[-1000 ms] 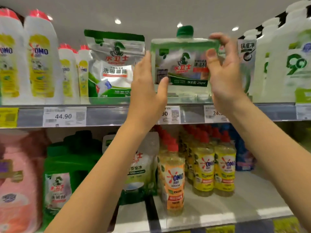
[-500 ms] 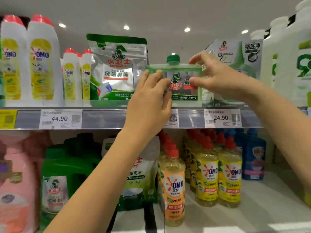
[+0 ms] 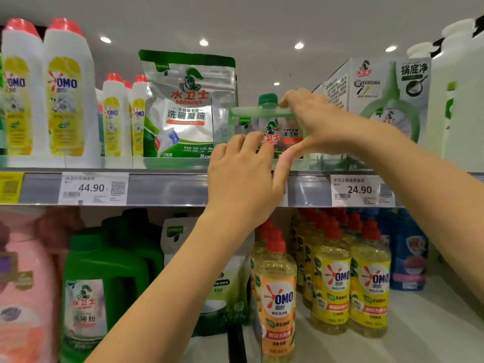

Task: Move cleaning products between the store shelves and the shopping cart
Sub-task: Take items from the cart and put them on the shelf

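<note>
right hand (image 3: 322,124) is pinching the cleaner pouch (image 3: 272,129) top and bottom, left hand (image 3: 241,176) fingers (image 3: 252,142) gripping its lower corner, likely steadying it upright on the upper shelf (image 3: 167,189) between bag (image 3: 188,106) and box (image 3: 377,95).

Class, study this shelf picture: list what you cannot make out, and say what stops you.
All in the head view:
1. Lower label of the green-capped bottle: covered by the left hand and right hand.
2. Pink package, lower left: blurred and cut by the left edge.
3. Small print on the 44.90 price label: too small.
4. White jugs, far right: cut by the right edge.
5. Shopping cart: out of frame.
</note>
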Available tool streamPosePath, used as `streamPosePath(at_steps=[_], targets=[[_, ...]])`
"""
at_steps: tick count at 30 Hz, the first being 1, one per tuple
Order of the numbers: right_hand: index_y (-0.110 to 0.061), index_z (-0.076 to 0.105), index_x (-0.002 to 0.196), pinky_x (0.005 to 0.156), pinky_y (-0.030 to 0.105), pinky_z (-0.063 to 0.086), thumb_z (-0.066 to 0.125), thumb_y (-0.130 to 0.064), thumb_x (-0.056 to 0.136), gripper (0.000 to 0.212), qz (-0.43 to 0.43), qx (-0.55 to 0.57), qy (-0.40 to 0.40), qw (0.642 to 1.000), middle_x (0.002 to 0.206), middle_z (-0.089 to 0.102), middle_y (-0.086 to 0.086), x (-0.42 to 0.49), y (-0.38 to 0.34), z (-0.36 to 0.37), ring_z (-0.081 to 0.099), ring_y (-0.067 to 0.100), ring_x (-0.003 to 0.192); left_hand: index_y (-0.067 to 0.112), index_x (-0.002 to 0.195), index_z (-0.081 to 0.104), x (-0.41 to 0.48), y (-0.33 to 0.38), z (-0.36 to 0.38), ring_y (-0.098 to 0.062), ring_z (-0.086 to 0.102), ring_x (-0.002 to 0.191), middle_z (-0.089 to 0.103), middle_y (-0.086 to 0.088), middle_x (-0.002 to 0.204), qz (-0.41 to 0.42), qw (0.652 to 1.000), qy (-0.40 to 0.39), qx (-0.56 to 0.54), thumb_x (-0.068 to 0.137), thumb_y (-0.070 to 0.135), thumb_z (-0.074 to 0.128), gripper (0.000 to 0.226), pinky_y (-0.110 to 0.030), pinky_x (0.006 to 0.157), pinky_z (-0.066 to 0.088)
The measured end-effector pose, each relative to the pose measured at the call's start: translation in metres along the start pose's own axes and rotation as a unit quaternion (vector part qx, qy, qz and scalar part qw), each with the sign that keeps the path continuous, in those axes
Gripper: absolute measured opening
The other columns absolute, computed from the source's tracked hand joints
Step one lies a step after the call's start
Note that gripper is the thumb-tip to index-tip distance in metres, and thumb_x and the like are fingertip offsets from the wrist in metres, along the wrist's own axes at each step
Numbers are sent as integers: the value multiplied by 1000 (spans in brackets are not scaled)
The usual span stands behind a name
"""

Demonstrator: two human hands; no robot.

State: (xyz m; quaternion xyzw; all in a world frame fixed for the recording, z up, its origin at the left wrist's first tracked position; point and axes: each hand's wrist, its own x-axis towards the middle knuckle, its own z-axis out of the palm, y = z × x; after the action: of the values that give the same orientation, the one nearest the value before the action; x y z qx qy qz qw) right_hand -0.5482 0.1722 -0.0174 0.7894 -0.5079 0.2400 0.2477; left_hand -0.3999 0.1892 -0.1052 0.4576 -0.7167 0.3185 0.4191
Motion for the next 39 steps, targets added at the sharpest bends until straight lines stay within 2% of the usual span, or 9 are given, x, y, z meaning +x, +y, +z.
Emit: streamPosePath(at_steps=[3,5,8,13,19,26,31,34,39], targets=[[-14,33,126,83,31,30,76,-24,80,65,6,-28,3,1000,119,40,6,13,1,9,32,17,101,21,78,62,7,0,-5,-20,57,72,59,3,73,2,998,-33,48,98,55,5,70,-31,61,28],[-13,32,126,81,31,29,73,-19,81,62,16,-40,2,999,111,37,4,20,1,15,31,17,98,20,65,52,7,-2,-6,-17,48,55,48,5,57,10,998,-29,61,99,54,7,66,-30,51,18],[-12,32,128,82,32,30,76,-24,79,66,21,-70,-17,997,112,36,6,29,4,23,29,18,99,22,64,42,3,-5,-6,-12,38,50,41,6,56,23,998,-1,60,102,50,12,56,-29,49,15],[-9,28,130,86,33,33,78,-24,77,75,38,-100,-51,993,107,30,4,39,9,29,30,20,100,23,73,54,5,-5,-7,-15,38,52,39,6,56,13,998,2,60,102,48,14,55,-28,48,16],[-9,30,126,80,32,34,73,-16,81,63,30,-101,-39,994,106,36,8,46,12,35,34,21,96,22,49,36,5,-8,-2,-7,10,39,16,11,42,3,996,86,33,98,43,32,53,-20,50,5],[-8,34,129,82,33,37,79,-18,76,71,72,-23,-40,996,119,42,10,43,13,32,40,21,101,22,51,40,4,-10,3,-12,23,38,24,10,42,28,995,90,26,98,43,31,53,-21,49,7],[-11,28,147,109,36,33,78,-39,76,91,87,69,-14,994,148,36,7,18,11,18,37,23,134,23,59,41,4,-11,5,-14,31,41,35,9,47,36,995,86,18,102,43,26,50,-24,48,9],[-14,38,143,110,28,37,76,-35,80,77,65,187,54,979,145,44,2,-9,3,6,43,14,131,22,72,55,3,-9,5,-17,51,55,53,7,61,23,998,61,-3,101,47,19,52,-28,50,20],[-12,54,128,100,18,46,69,-18,87,44,17,382,157,911,123,60,-1,-68,-20,4,57,7,117,15,109,63,-12,-6,-1,-14,63,91,69,4,102,24,962,126,-240,97,35,47,28,-32,82,47]])
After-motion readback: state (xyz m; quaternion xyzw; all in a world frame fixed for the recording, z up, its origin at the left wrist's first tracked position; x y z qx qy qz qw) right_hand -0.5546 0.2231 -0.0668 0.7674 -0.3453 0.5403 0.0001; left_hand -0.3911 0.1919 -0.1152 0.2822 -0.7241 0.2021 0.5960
